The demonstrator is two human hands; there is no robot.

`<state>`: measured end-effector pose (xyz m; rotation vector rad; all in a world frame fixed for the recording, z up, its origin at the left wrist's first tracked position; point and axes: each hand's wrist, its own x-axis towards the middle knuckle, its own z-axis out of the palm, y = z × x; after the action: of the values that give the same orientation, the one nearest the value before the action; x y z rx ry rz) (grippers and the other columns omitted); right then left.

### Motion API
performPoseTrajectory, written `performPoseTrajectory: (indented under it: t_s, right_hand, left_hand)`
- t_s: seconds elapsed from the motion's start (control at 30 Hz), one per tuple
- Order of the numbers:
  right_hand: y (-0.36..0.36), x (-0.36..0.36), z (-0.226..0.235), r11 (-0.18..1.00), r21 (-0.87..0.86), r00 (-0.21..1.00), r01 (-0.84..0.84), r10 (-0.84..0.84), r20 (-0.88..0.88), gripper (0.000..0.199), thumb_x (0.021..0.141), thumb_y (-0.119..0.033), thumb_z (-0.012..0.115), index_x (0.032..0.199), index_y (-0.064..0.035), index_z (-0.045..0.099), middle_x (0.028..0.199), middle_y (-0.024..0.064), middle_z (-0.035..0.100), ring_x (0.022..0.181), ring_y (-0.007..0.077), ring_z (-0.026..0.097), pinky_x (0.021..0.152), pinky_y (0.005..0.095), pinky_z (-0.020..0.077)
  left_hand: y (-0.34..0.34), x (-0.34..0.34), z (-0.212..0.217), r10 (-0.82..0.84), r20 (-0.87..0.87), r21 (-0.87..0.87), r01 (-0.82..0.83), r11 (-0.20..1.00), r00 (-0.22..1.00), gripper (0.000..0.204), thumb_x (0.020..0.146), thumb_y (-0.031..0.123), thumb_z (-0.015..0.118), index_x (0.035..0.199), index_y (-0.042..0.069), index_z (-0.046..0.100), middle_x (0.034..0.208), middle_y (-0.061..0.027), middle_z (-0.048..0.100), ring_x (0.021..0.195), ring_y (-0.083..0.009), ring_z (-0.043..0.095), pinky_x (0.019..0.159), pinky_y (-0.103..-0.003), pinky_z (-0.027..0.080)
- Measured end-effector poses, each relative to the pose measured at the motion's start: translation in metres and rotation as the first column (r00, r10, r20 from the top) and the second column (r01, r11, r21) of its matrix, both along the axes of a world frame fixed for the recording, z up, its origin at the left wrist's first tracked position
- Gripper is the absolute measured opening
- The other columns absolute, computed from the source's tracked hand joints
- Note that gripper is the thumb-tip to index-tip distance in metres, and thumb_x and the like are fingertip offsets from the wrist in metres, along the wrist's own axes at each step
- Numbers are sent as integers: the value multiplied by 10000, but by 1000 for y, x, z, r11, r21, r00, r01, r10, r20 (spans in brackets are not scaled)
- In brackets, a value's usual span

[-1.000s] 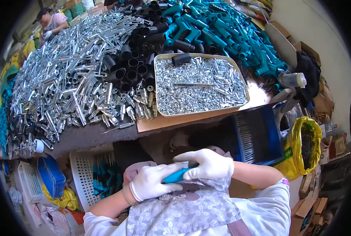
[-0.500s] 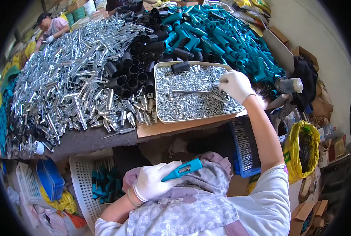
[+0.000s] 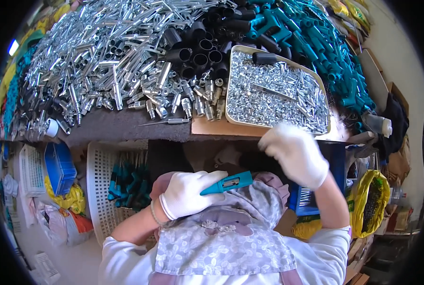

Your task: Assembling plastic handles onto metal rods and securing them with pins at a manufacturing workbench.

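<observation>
Head view, the only 1 on offer: the left hand, in a white glove, sits low over the lap with its fingers curled shut around the butt of a teal handle. The handle's long axis runs from those fingers up and to the right, its free end with a small metal insert pointing toward the other glove.

The right hand hangs just beyond that free end, up and to the right of it, near but not touching. It is motion-blurred, so whether its fingers are apart or pinched on some small part I cannot tell.

Just above the right hand's knuckles lies the shallow tray of small silver hardware. Farther up from both hands spread the heaps: silver metal tubes, black sleeves, teal handles. Left of the left wrist stands a white basket holding more teal pieces.
</observation>
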<state>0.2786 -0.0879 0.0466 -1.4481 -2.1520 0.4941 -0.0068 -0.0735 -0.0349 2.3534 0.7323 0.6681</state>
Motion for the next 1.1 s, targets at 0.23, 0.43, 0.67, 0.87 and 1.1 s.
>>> performPoseTrajectory:
  t_s: [0.23,0.43,0.67,0.87,1.1]
  right_hand:
    - [-12,-56,-39,923,107,923,-369,351,157,98,783,-148,670,875,-113,672,865,65,609,818,279,600,736,400,483]
    - [-5,-60,-42,881,122,879,-456,426,214,102,779,-185,673,860,-125,654,865,41,594,838,251,588,751,380,471]
    - [-37,-97,-31,949,124,740,-291,141,658,157,746,-219,652,813,-79,622,772,65,539,732,230,561,659,371,438]
    - [-5,-68,-22,884,-424,952,-197,275,133,256,787,-258,702,914,-37,688,892,155,701,847,341,698,758,444,563]
    - [12,-40,-42,464,-856,959,-229,259,-116,569,893,-507,727,1144,1,683,950,216,715,876,329,696,795,402,533]
  left_hand:
    - [-1,-2,-1,-22,-51,-12,21,1000,998,457,779,333,807,1164,121,680,781,-95,688,672,-292,701,601,-401,560]
    - [-1,-7,-4,-11,-15,-17,11,1000,1000,456,775,328,812,1154,111,681,799,-98,691,683,-290,702,601,-402,558]
    - [-2,-1,-18,-8,35,-31,9,999,999,407,776,291,807,1118,101,694,794,-109,693,705,-307,706,622,-411,566]
    - [-4,3,-15,-87,-56,-2,87,996,995,372,770,309,800,1075,122,697,753,-95,675,641,-300,691,584,-422,560]
    - [-4,5,4,-87,-72,46,91,995,994,378,739,272,819,1050,99,690,753,-100,669,669,-292,688,598,-399,546]
